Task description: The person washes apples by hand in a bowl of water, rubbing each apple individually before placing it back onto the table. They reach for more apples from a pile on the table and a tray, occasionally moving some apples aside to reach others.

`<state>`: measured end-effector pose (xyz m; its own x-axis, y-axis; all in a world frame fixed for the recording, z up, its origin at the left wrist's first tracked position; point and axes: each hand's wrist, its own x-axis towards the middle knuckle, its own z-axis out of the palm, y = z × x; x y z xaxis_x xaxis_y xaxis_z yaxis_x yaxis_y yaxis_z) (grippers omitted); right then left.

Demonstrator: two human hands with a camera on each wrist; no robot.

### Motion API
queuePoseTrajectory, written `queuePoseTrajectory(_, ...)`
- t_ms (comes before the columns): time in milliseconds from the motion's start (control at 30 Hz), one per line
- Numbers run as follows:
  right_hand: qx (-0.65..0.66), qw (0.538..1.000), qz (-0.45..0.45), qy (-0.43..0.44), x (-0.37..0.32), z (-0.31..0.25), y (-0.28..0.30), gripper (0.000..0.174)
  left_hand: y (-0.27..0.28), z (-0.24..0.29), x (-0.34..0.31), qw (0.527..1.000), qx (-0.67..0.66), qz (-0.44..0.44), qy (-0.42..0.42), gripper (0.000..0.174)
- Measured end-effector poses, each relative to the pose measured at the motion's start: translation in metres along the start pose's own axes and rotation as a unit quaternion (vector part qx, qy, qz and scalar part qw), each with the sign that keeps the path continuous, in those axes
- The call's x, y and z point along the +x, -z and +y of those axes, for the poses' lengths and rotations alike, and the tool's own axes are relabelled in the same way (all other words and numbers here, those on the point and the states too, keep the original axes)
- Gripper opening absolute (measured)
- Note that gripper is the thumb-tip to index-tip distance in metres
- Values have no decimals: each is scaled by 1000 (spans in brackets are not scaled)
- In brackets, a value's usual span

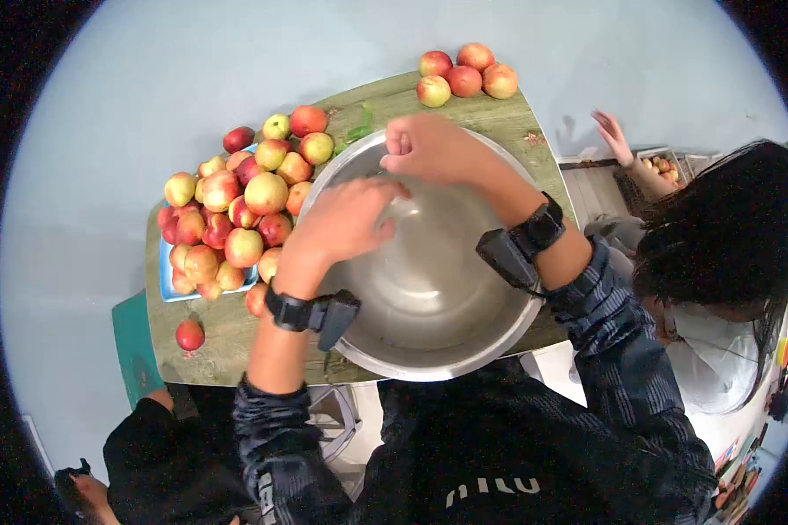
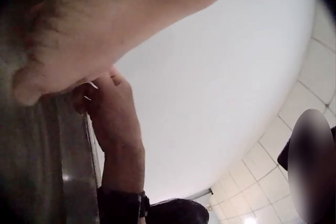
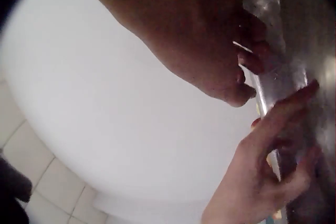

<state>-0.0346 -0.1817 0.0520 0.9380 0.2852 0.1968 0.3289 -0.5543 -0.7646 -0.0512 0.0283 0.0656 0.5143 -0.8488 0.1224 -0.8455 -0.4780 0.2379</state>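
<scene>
Head view shows a person's two bare hands meeting above a metal bowl (image 1: 438,302) at a table (image 1: 223,346) with fruit around it. The left hand (image 1: 346,217) reaches over the bowl's left side, fingers loosely extended, thumb apart, nothing in its grasp. The right hand (image 1: 438,149) is at the far rim, fingers bent; whether they pinch the rim or something small cannot be told, even from either wrist view.

Sound handling here would seem to call for relaxed fingers, straps (image 1: 536,229) lifted clear of the metal rim, and a left forearm held off the piled fruit, which looks round enough to roll. Working over the middle of the bowl rather than its edge would probably give both hands more room.

The bowl lies beneath both hands, its bottom in plain sight between the forearms. A heap of fruit (image 1: 266,193) on a blue tray (image 1: 167,282) rises just left of the left hand. Five more fruits (image 1: 466,80) cluster beyond the right hand; a lone fruit (image 1: 190,334) sits at the table's near left, well apart from both.
</scene>
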Motion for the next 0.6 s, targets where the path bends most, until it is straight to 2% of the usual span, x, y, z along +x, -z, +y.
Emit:
queuePoseTrajectory(67, -40, 995, 71, 54, -3, -7, 12, 30, 1, 11, 11, 994, 57, 43, 88, 24)
queuePoseTrajectory(100, -59, 989, 109, 81, -5, -10, 22, 31, -1, 12, 11, 992, 60, 61, 96, 17)
queuePoseTrajectory(200, -86, 984, -43, -152, 13, -29, 71, 32, -8, 20, 9, 988, -27, 103, 114, 10)
queuePoseTrajectory(233, -190, 970, -58, -141, 25, -23, 79, 29, -13, 17, 9, 988, -35, 111, 106, 9)
queuePoseTrajectory(300, -310, 943, -55, -105, 54, 2, 90, 25, -23, 9, 12, 985, -43, 100, 135, 10)
queuePoseTrajectory(367, -345, 937, -16, -60, 81, 57, 76, 21, -31, 0, 14, 984, -35, 86, 149, 11)
queuePoseTrajectory(400, -341, 936, -76, -31, 99, 90, 70, 38, -34, -4, 12, 985, -24, 78, 151, 12)
queuePoseTrajectory(467, -344, 925, -155, 57, 111, 115, 62, 41, -34, -5, 10, 984, -20, 58, 166, 13)
queuePoseTrajectory(567, -331, 927, -173, 45, 102, 115, 59, 52, -35, -1, 13, 980, -32, 46, 189, 13)
queuePoseTrajectory(600, -352, 919, -179, 12, 102, 111, 56, 61, -35, -2, 14, 980, -33, 55, 187, 13)
